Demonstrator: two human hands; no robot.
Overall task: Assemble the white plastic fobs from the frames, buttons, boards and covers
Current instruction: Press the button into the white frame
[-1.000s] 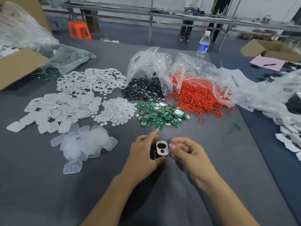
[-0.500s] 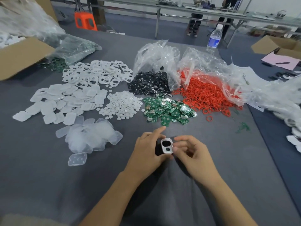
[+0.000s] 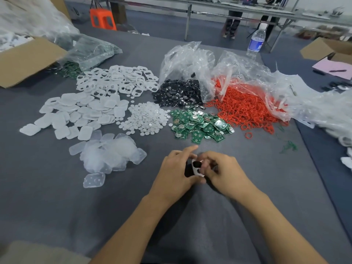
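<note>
Now our left hand [image 3: 177,172] grips a white frame [image 3: 195,169] with a dark button [image 3: 197,164] seemingly seated in it, and our right hand [image 3: 226,174] pinches its edge, toward the table's [image 3: 57,197] near edge. We judge one of the green boards [image 3: 200,124] comes next. Farther back, clear bags [image 3: 186,61] spill black buttons [image 3: 179,95] and red rings [image 3: 245,109].

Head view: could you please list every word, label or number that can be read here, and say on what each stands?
No text can be read.
Water bottle label: blue and white print, too blurred.
Green boards: markings too small.
Pink sheet: no legible writing.
White frame held by left hand and right hand: no print shows.
</note>
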